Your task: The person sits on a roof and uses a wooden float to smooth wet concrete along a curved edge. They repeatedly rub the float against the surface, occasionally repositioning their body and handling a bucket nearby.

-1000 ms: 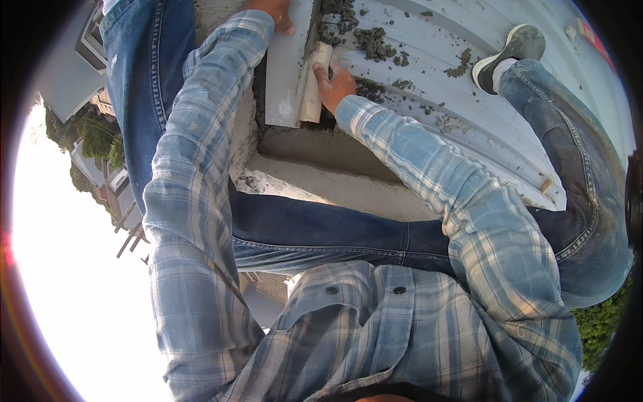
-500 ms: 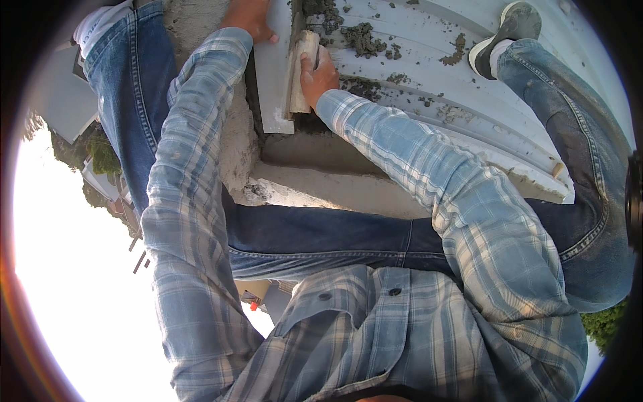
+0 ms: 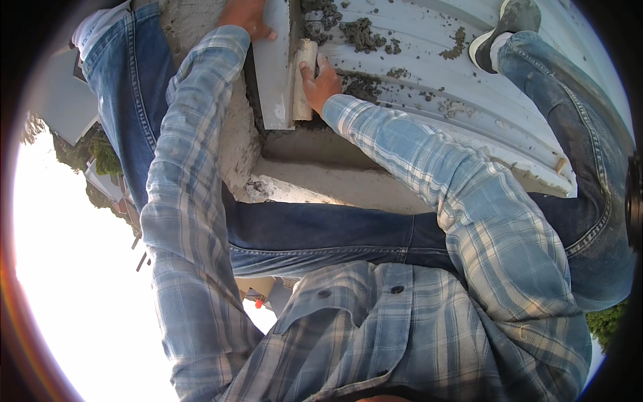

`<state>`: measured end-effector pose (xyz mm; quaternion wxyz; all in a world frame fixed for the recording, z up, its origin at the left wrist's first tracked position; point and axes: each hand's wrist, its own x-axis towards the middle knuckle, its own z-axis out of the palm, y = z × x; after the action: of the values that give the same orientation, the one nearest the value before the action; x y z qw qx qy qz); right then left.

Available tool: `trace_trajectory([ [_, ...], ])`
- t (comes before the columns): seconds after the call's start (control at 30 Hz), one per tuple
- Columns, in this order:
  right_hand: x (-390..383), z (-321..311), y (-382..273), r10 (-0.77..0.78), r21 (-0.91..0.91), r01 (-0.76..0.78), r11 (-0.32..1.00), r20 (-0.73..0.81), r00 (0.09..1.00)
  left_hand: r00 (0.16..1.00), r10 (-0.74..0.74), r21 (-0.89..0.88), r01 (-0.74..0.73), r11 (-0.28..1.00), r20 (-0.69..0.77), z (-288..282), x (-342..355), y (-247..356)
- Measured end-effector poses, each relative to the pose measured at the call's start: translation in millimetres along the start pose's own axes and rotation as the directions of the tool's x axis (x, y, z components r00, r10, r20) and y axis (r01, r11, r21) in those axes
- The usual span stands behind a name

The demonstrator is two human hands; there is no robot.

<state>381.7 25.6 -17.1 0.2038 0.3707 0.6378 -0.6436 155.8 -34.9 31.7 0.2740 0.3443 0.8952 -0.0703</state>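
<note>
My left hand [image 3: 249,17] grips the upper part of a long, pale grey flat board [image 3: 276,80], its thumb on the face and its other fingers mostly hidden. My right hand [image 3: 319,86] is closed on a weathered pale wooden piece [image 3: 303,110], perhaps a float's handle, lying lengthwise along the board's right side. Lumps of wet grey mortar [image 3: 365,37] are scattered just right of both. Below the board's near end is a rough concrete channel [image 3: 315,151] with a ledge [image 3: 315,184].
Ribbed light metal sheeting [image 3: 429,74] fills the right, with my shoe [image 3: 495,40] on it. My jeans-clad legs surround the work. Rough concrete [image 3: 187,20] runs along the left. Beyond the left edge are buildings [image 3: 70,100] and trees [image 3: 104,157] lower down, beside bright glare.
The whole view, hands included, has shifted somewhat left. In the last half second my right hand and the wooden piece slid slightly toward me along the board. Both grips look unchanged.
</note>
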Motion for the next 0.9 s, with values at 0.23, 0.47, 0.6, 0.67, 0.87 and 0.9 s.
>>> trace_trajectory([
  [0.23, -14.3, -11.4, -25.2, -0.072, 0.258, 0.07, 0.964, -0.001, 0.997, 0.999, -0.044, 0.012, 0.044, 0.999, 0.005, -0.2, -4.1, 1.6],
  [0.47, 6.1, -9.4, -0.3, 0.112, 0.011, -0.115, 0.993, 0.157, 0.981, 0.999, 0.014, -0.04, -0.015, 0.999, -0.032, 4.2, -1.5, -5.9],
  [0.6, -34.5, 2.2, 20.7, -0.014, 0.173, -0.015, 0.985, 0.163, 0.986, 1.0, -0.017, -0.017, 0.017, 1.0, -0.003, 3.4, -4.3, -9.5],
  [0.67, -15.8, 1.7, -5.0, -0.108, 0.18, 0.108, 0.978, -0.009, 0.994, 0.999, -0.032, -0.01, 0.033, 0.999, 0.019, -5.8, -7.1, -5.0],
  [0.87, 72.1, -14.8, -65.2, -0.133, 0.177, 0.169, 0.97, -0.199, 0.971, 0.999, -0.015, 0.038, 0.013, 0.999, 0.03, 7.3, -5.1, -1.1],
  [0.9, 64.5, -14.2, -66.1, -0.124, 0.178, 0.158, 0.971, -0.191, 0.974, 0.998, -0.038, 0.047, 0.035, 0.998, 0.057, 3.2, -10.6, 1.3],
])
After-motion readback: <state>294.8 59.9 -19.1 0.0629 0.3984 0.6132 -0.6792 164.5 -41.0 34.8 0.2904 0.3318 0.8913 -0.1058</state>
